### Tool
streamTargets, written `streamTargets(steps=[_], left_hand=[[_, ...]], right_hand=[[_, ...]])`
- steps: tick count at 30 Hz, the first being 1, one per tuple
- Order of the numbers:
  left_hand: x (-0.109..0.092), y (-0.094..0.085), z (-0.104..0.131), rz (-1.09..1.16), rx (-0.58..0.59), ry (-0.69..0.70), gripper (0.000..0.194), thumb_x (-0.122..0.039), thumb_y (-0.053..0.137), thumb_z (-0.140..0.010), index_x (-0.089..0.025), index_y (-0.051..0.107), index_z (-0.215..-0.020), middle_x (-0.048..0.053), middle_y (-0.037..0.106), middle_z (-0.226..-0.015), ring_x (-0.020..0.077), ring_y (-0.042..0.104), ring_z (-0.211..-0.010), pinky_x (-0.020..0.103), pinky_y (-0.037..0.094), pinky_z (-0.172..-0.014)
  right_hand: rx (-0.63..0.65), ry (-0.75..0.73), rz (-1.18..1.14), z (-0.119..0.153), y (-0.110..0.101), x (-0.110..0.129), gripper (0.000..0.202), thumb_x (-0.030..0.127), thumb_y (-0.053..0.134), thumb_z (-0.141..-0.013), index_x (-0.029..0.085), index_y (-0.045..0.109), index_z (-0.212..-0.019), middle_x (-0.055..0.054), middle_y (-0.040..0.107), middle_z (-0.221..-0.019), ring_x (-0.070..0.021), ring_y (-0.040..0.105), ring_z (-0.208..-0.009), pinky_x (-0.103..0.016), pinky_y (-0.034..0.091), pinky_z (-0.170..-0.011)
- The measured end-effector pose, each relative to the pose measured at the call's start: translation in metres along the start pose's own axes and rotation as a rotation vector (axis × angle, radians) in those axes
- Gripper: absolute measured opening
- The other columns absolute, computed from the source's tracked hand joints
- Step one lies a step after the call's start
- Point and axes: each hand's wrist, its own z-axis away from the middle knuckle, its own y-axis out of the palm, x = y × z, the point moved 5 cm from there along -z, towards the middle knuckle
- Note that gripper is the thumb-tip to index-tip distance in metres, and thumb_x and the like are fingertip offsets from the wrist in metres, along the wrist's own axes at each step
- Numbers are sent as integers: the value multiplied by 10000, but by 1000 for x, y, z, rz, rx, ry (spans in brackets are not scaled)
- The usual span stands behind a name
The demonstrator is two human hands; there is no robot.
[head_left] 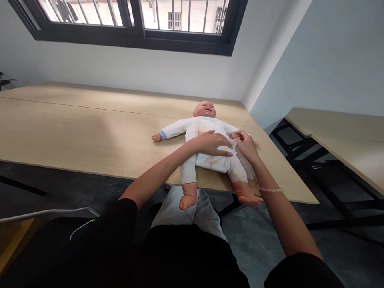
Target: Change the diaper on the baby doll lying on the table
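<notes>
A baby doll (207, 110) in a white outfit with blue trim lies on its back, feet hanging past the table's front edge. Across its belly, my left hand (212, 143) rests palm down with fingers stretched out. Thin white sheer material (244, 160) hangs at the doll's hip on the right side. There my right hand (244, 145) has its fingertips pinched together on an edge of this material; the exact grip is partly hidden. Yellowish patches show on the outfit near my left hand.
The doll lies on a long light wood table (75, 132). To the right is a second wood table (339, 128) with a dark metal frame. A barred window (135, 36) is in the wall behind. A white cable (60, 211) runs at lower left.
</notes>
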Motion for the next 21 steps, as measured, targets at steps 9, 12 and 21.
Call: streamTargets(steps=[9,12,21], left_hand=[[19,0,-10,68,-25,39,509,-559,421,-1019,-217,676,-1297,46,667,-1383,248,548,-1317,371,327,-1132],[17,1,-8,91,-66,48,493,-524,436,-1022,-186,686,-1279,68,680,-1356,257,552,-1297,382,310,-1134],[15,-2,-2,144,-85,70,444,-537,499,-981,-205,750,-1136,60,729,-1243,229,602,-1187,320,373,-1062]], right_hand=[[296,-85,382,68,-23,-7,309,352,535,-839,176,694,-1038,-160,703,-1154,-328,621,-1106,-468,460,-1024],[341,-115,336,67,-19,-5,343,334,567,-761,158,694,-1027,-153,713,-1138,-337,627,-1089,-461,472,-995],[462,-107,186,28,13,11,249,402,565,-810,187,651,-903,-113,735,-1056,-312,635,-966,-457,527,-926]])
